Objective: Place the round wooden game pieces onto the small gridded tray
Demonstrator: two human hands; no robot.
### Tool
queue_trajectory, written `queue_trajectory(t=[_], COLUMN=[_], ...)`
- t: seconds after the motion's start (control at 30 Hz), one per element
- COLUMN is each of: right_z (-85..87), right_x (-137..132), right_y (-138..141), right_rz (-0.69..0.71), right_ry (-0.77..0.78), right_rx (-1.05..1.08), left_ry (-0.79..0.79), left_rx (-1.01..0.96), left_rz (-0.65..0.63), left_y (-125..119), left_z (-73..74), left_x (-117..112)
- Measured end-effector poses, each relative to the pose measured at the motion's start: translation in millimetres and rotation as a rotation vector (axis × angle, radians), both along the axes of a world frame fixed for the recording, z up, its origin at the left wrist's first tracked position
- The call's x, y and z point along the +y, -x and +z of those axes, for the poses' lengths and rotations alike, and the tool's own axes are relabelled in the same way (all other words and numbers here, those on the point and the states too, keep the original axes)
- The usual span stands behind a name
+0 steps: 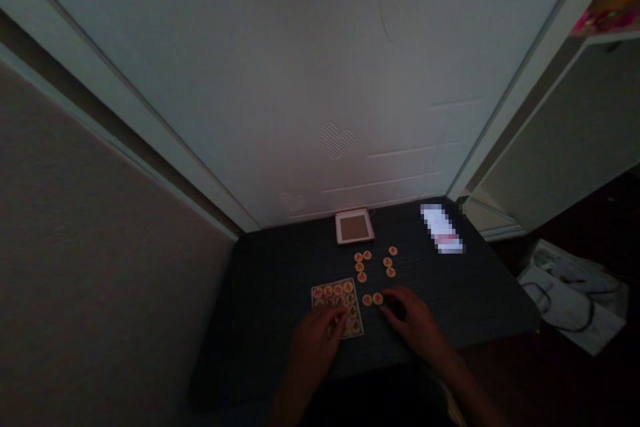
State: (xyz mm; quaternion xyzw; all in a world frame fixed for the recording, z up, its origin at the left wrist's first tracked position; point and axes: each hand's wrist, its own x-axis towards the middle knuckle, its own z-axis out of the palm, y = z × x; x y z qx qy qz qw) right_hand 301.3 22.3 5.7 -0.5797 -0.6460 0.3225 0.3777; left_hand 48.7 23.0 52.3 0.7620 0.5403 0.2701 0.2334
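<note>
Round wooden Chinese chess pieces with red and dark characters fill a square box (357,307) on the table. Over the box's lower left part hovers my left hand (320,337), its thumb and fingers brought together in a pinch; whatever is between them is hidden. My right hand (413,323) rests at the right with thumb and forefinger apart, close beside a red-marked Chinese chess piece (377,298). Another piece (367,300) lies just left of that one. Farther back, several loose red-marked pieces (359,267) lie in two small groups.
The dark table (280,260) stands against a white panel (310,80) with heart patterns. A shallow box or lid (354,227) lies near its back edge, and a pixelated bright object (441,229) at back right. White bags (575,297) sit on the floor, right.
</note>
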Motion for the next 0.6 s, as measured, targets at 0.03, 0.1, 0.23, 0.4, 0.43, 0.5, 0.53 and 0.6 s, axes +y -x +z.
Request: queue_trajectory(t=[0.03, 0.1, 0.23, 0.4, 0.43, 0.5, 0.53, 0.6], right_z=[1.7, 5.4, 8.1, 2.2, 1.0, -0.6, -0.9, -0.9], right_x=[2.3, 7.3, 20.3, 48.9, 56.1, 70.8, 77.9, 90.5], right_y=[1.4, 3.4, -2.4, -29.9, -36.4, -48.6, -53.9, -61.6], right_rz=[0.012, 0.022, 0.025, -0.013, -0.02, -0.025, -0.017, 0.006], right_ry=[-0.007, -0.016, -0.047, -0.121, -0.123, -0.126, -0.128, -0.132], right_rx=[-0.009, -0.027, -0.073, -0.159, -0.166, -0.179, -0.184, -0.191], left_ry=[0.021, 0.047, 0.057, -0.053, -0.07, -0.098, -0.103, -0.106], left_rx=[-0.011, -0.036, -0.054, -0.066, -0.079, -0.103, -0.111, -0.12], left_rz=[0.008, 0.013, 0.008, 0.131, 0.162, 0.222, 0.242, 0.27], left_y=[0.0, 0.1, 4.8, 27.1, 32.6, 43.0, 47.4, 54.1], left_z=[-1.3, -2.9, -4.0, -13.6, -16.8, -22.9, -25.4, -28.6], left_x=[-3.0, -7.7, -11.3, -2.7, -0.2, 4.4, 6.0, 7.8])
